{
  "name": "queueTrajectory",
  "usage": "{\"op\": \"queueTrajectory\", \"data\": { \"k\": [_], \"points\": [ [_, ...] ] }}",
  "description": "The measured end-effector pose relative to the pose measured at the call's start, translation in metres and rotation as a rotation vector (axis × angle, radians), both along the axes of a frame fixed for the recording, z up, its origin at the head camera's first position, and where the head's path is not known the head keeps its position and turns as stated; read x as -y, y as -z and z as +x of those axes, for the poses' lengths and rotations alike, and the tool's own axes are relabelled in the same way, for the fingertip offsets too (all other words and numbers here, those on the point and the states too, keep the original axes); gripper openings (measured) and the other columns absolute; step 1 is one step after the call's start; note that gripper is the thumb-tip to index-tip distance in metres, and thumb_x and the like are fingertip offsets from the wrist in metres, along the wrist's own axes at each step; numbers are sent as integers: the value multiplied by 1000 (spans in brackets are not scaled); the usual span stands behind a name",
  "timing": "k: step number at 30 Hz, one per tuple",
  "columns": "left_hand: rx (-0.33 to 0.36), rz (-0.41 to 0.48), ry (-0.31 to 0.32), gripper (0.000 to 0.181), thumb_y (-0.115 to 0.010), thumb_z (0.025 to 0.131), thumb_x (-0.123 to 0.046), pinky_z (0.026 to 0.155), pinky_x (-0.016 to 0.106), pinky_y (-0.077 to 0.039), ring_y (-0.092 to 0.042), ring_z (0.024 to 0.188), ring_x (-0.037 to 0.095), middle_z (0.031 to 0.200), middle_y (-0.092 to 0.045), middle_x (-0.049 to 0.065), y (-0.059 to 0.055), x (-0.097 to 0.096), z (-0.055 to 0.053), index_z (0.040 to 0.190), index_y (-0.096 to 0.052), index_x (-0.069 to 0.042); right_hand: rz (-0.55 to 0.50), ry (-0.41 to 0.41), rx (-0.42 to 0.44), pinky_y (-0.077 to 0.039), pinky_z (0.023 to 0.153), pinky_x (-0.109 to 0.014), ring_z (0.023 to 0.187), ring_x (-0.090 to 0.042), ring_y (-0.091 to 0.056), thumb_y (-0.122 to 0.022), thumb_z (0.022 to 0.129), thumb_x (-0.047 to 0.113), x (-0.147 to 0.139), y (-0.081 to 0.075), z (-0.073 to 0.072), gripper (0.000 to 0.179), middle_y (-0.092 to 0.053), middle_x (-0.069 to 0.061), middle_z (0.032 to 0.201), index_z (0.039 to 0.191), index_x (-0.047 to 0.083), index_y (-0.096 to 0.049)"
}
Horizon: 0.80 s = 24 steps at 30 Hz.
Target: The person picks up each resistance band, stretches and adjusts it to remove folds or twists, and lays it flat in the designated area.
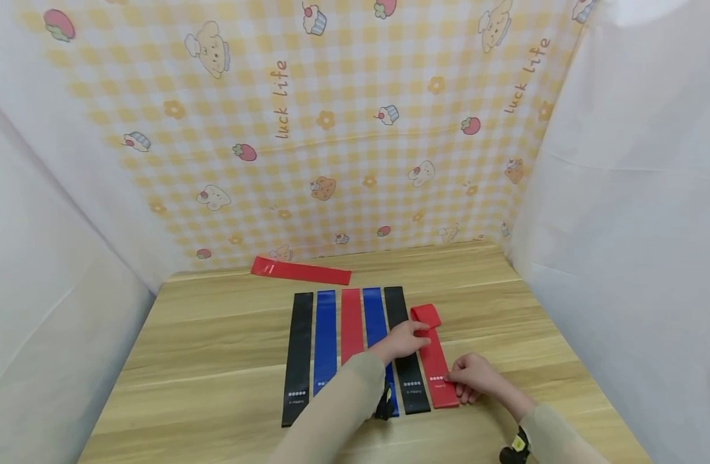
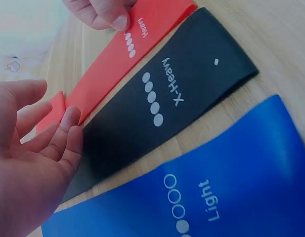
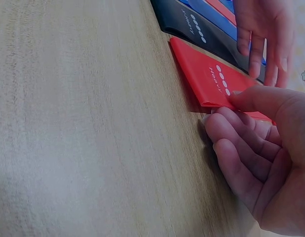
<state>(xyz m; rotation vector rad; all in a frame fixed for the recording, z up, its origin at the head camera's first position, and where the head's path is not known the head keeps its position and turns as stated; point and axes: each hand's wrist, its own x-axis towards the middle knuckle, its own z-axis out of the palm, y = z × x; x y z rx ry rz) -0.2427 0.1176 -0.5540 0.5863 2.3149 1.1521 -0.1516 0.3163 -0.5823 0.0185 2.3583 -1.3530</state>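
A red resistance band [image 1: 436, 361] marked "Heavy" lies at the right end of a row of flat bands, its far end [image 1: 426, 316] folded over. My right hand [image 1: 475, 375] pinches the band's right edge near the printed end, thumb on top and fingers curled below, as the right wrist view shows. My left hand [image 1: 402, 341] reaches over the black X-Heavy band [image 2: 157, 94], its fingers loosely extended by the red band's folded part. Left of the black band lie a blue Light band [image 2: 231, 168], partly behind my left arm, and another red band [image 1: 351, 322].
Farther left in the row are a blue band [image 1: 326, 328] and a black band [image 1: 298, 354]. A separate red band [image 1: 308, 273] lies crosswise at the back of the wooden table [image 1: 198, 348]. A checked cloth [image 1: 355, 148] hangs behind, with white sheets [image 1: 621, 212] at both sides.
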Motion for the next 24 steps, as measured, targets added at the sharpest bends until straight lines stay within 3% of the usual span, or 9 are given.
{"op": "queueTrajectory", "data": {
  "k": [6, 9, 13, 16, 19, 24],
  "points": [
    [13, 47, 4, 43, -58, 97, -18, 106, 42, -36, -34, 138, 28, 150, -39, 8, 1, 2, -6, 139, -53, -8, -7, 3, 2, -49, 41, -26, 43, -9, -58, -65, 91, 17, 3, 0, 0, 24, -60, -4, 54, 72, 3, -60],
    [45, 82, -8, 45, -55, 99, -16, 107, 44, -35, -47, 128, 28, 157, -28, 6, 0, 4, -8, 142, -48, -7, -1, 6, 8, -48, 41, -25, 42, -9, -58, -65, 91, 16, 4, -1, -1, 24, -60, -4, 54, 72, 3, -60],
    [75, 109, -23, 46, -54, 100, -16, 108, 46, -33, -57, 115, 25, 158, -23, 7, 1, 7, -10, 144, -46, -6, -1, -2, 11, -49, 41, -25, 43, -9, -58, -65, 91, 17, 4, -3, -1, 24, -60, -4, 54, 72, 2, -61],
    [72, 106, -21, 45, -54, 100, -17, 109, 46, -31, -42, 132, 26, 158, -25, 8, 2, 8, -12, 144, -46, -6, 4, -5, 10, -49, 42, -25, 43, -9, -58, -66, 90, 19, 3, -4, -1, 24, -61, -5, 55, 73, 2, -62],
    [70, 107, -15, 45, -53, 101, -18, 109, 46, -31, -36, 136, 28, 157, -26, 9, 4, 10, -12, 143, -47, -7, 20, -4, 12, -50, 43, -25, 44, -10, -59, -67, 90, 21, 1, -4, -2, 25, -61, -5, 56, 74, 3, -62],
    [92, 142, -35, 43, -53, 101, -20, 101, 45, -41, -64, 102, 20, 151, -36, 9, 2, 19, -10, 142, -49, -8, 43, 0, 16, -50, 43, -26, 44, -11, -59, -69, 90, 22, 2, -4, -2, 26, -61, -5, 56, 72, 4, -61]
  ]
}}
